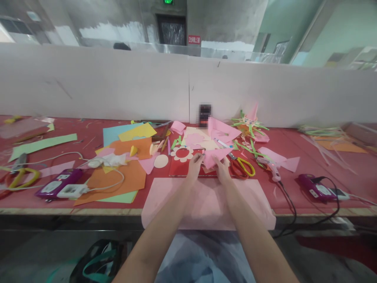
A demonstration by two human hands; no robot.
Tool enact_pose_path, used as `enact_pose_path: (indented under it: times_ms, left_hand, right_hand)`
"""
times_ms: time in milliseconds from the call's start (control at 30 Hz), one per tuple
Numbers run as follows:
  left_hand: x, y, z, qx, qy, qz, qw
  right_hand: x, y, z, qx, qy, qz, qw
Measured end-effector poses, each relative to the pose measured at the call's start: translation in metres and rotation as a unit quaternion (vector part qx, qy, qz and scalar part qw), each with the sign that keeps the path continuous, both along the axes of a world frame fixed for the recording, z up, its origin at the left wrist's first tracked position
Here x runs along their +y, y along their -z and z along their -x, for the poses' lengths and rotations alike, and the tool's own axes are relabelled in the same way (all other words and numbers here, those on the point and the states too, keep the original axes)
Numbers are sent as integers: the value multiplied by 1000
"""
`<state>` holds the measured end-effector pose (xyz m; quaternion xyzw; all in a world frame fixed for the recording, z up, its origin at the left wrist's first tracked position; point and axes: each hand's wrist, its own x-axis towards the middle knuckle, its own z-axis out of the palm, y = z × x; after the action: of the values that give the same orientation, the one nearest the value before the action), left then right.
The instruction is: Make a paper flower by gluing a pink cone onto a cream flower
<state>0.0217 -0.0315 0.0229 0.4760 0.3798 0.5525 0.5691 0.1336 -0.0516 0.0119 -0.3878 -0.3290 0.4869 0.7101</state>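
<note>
Both of my hands are over the middle of the table, at a piece of pink paper (212,156) folded into a pointed shape. My left hand (194,166) pinches its left end. On its lower right side, my right hand (221,168) grips the same paper with thumb and fingers. Beneath lies a red sheet (178,169), partly hidden by my hands. A cream paper flower (177,154) with a red centre lies left of my left hand. Scissors with yellow and red handles (246,166) rest just right of my right hand. A larger folded pink paper (222,131) stands behind.
A pink sheet (171,200) overhangs the table's front edge under my forearms. Orange sheets (129,179) and a purple power strip (60,181) lie left. On the right are a glue gun (274,171) with a black cord and another purple power strip (315,188). A white partition (118,86) stands behind.
</note>
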Motion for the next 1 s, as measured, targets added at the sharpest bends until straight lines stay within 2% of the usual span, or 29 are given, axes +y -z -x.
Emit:
enact_pose_path:
  times_ms: [300, 567, 833, 1000]
  left_hand:
    - [6, 6, 1, 68, -38, -47, 996]
    - [4, 4, 0, 121, -69, -51, 989]
    - [2, 5, -3, 117, -41, -56, 991]
    - [-2, 0, -2, 127, -29, -59, 990]
  right_hand:
    - [2, 5, -1, -19, -2, -8, 1000]
    - [3, 6, -1, -23, -4, -12, 1000]
    - [4, 6, -2, -9, 7, -14, 1000]
    - [4, 7, -2, 2, 8, -4, 1000]
